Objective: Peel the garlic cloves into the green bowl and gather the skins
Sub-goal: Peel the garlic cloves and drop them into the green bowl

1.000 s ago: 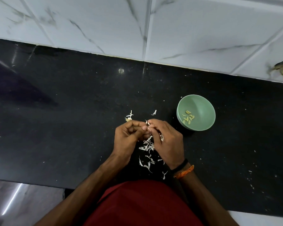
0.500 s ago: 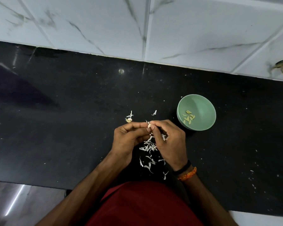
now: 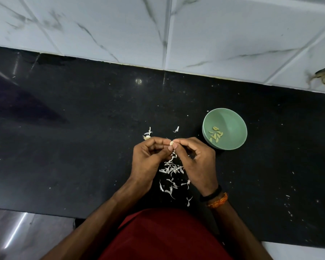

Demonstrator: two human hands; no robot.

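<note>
Step in hand: peeling, judged mid-task. One garlic clove [image 3: 170, 143] is pinched between the fingertips of the left hand [image 3: 148, 160] and the right hand [image 3: 197, 162], held just above the bench [image 3: 83, 147]; the fingers of both hands are curled in and clamped on it.

Clove: small, pale cream; whether any skin clings to it is too small to tell.

Green bowl [image 3: 233, 126]: upright on the bench, just right of the hands; holds a small cluster of peeled cloves [image 3: 215, 136], yellowish.

Skins [image 3: 171, 169]: thin white flakes, loosely strewn beneath and between the hands, a few strays beyond them; not yet gathered.

Next move, by judgement: strip any last skin, carry the clove right and drop it into the bowl. The skins look light and would scatter easily.
</note>
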